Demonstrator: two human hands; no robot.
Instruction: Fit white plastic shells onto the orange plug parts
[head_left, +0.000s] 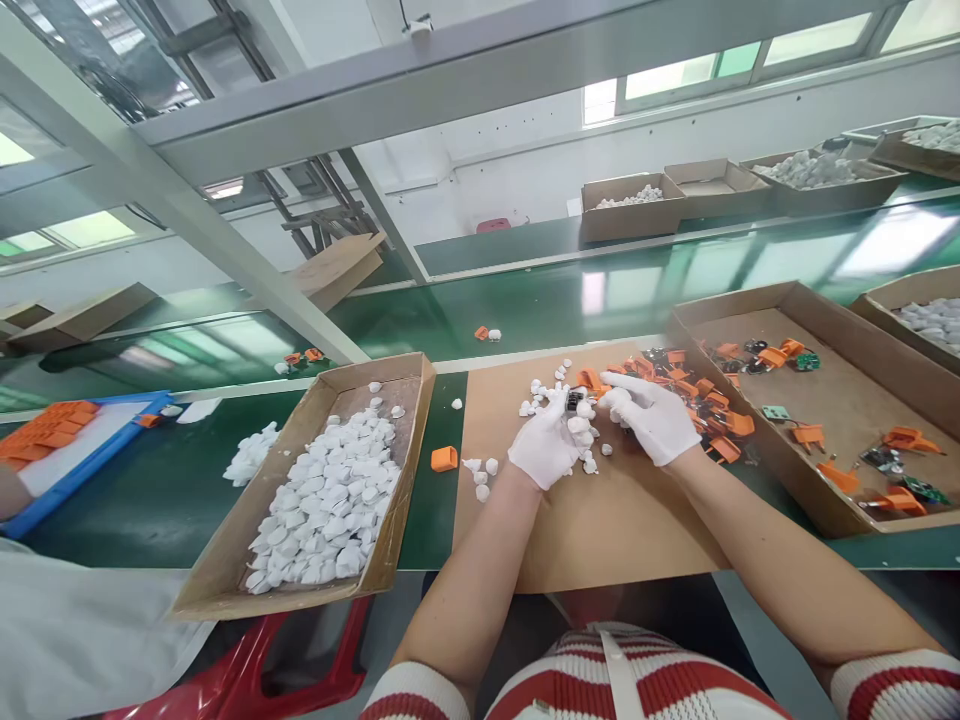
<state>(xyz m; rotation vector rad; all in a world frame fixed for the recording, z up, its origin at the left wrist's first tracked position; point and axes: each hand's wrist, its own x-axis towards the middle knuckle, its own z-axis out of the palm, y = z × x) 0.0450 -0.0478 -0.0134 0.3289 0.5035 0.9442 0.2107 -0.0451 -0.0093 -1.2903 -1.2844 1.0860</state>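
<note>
Orange pieces (739,425) lay at the right of the cardboard (600,545), nearer the right hand (658,415), grip unclear; the left hand (544,440) pinched a black part (574,400).

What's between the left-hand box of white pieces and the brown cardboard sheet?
Head view: a strip of green tabletop, with one orange shell and one small white piece lying on it.

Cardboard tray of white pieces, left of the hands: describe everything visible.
The cardboard tray is brown, shallow and open-topped, with low walls. It sits slanted on the green bench, its near end apparently jutting past the front edge. A heap of white pieces covers much of its floor, leaving bare patches at the far end. A white clump lies by its left wall. The left hand does not touch the tray.
</note>
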